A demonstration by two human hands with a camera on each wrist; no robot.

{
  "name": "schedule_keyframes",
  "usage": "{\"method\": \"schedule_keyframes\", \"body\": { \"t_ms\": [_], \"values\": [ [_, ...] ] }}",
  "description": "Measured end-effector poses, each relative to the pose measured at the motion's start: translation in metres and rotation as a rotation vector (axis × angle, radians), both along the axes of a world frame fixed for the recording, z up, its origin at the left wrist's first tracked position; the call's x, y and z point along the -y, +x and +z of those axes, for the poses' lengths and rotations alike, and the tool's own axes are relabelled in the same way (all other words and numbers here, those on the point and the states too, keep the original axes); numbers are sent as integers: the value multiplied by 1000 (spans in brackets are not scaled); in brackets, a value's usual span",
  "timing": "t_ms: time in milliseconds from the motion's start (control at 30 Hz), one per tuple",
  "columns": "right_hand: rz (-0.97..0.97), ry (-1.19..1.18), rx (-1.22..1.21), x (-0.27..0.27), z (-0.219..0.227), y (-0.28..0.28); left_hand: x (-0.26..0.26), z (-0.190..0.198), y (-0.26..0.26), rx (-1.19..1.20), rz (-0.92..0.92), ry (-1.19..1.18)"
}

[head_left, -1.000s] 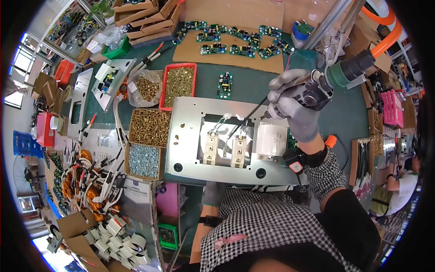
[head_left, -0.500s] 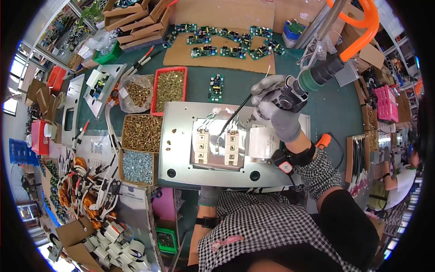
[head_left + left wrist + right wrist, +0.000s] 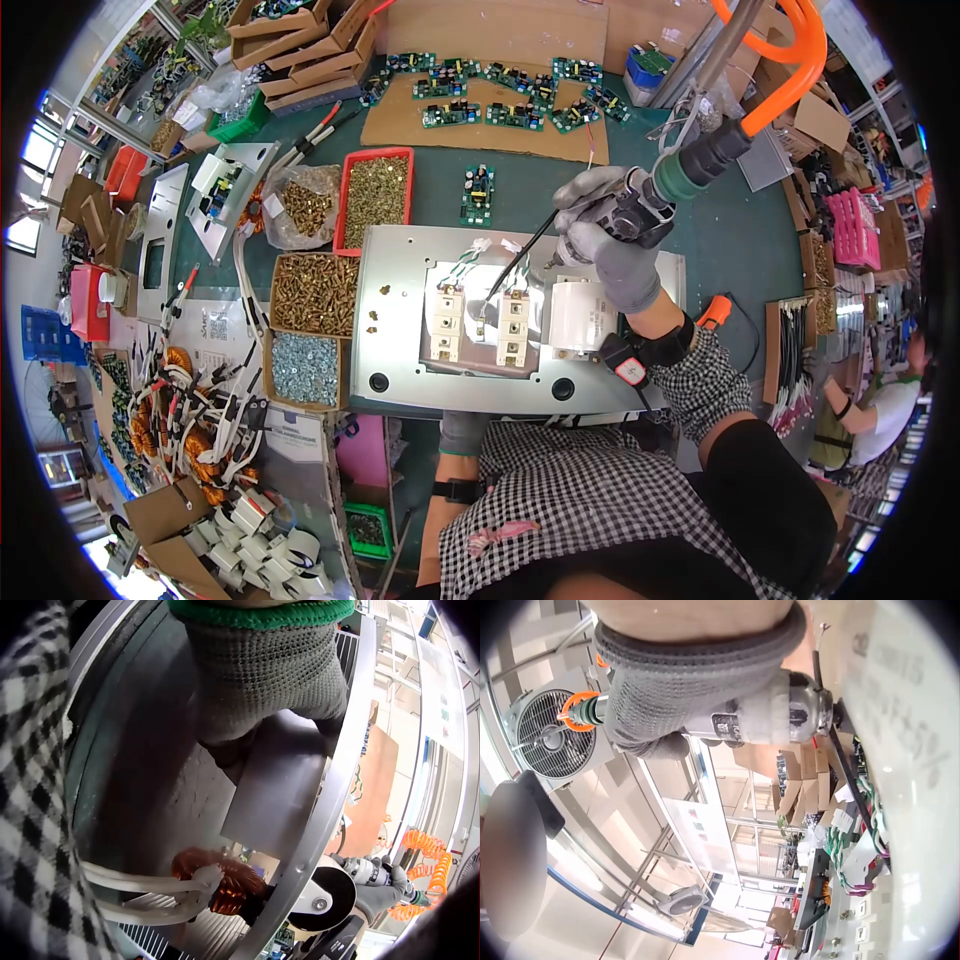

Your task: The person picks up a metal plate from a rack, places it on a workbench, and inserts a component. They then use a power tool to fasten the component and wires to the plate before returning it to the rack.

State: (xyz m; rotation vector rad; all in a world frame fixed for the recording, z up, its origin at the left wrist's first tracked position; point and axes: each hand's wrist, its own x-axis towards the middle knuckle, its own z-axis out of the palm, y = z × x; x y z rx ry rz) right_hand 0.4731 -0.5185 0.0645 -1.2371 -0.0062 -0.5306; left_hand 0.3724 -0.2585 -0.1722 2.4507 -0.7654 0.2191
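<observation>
My gloved right hand (image 3: 622, 264) grips a power screwdriver (image 3: 642, 212) fed by an orange coiled hose, above the right part of a metal panel (image 3: 395, 270). A thin black lead (image 3: 522, 262) passes by the hand and slants down between two cream terminal blocks (image 3: 446, 325). In the right wrist view its upper end carries a ring terminal (image 3: 823, 628). The tool's nose is close to a white cylindrical capacitor (image 3: 580, 315). My gloved left hand (image 3: 262, 682) reaches under the panel at its front edge, its fingers mostly hidden, beside a copper coil (image 3: 225, 881).
Left of the panel stand a box of brass screws (image 3: 312, 295), a box of silvery fasteners (image 3: 304, 370) and a red tray (image 3: 378, 200). One circuit board (image 3: 478, 195) lies behind it; several more rest on cardboard (image 3: 400, 135). Orange-cored coils crowd the left.
My right hand has come left and slightly down over the panel with the screwdriver, mostly in the first half second. The head view has shifted a little. My left hand stays under the panel.
</observation>
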Motion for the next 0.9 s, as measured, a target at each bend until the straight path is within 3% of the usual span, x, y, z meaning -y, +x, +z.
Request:
{"method": "schedule_keyframes", "body": {
  "t_ms": [233,433,533,633,733,900],
  "values": [
    [-23,-10,-40,-5,-2,0,-1,-1,3,145,-41,136],
    [-21,-31,10,-8,-7,-1,-7,-16,-3,-98,-91,35],
    [-45,-8,5,-10,-9,-2,-5,-14,1,47,-100,57],
    [-51,-22,4,-10,-8,-2,2,17,9,-197,-82,-39],
    [-56,-34,0,-11,-6,-2,7,14,6,-169,-22,-100],
    [-82,-49,29,-9,-8,-1,4,-3,5,6,-89,-46]
  ]
}}
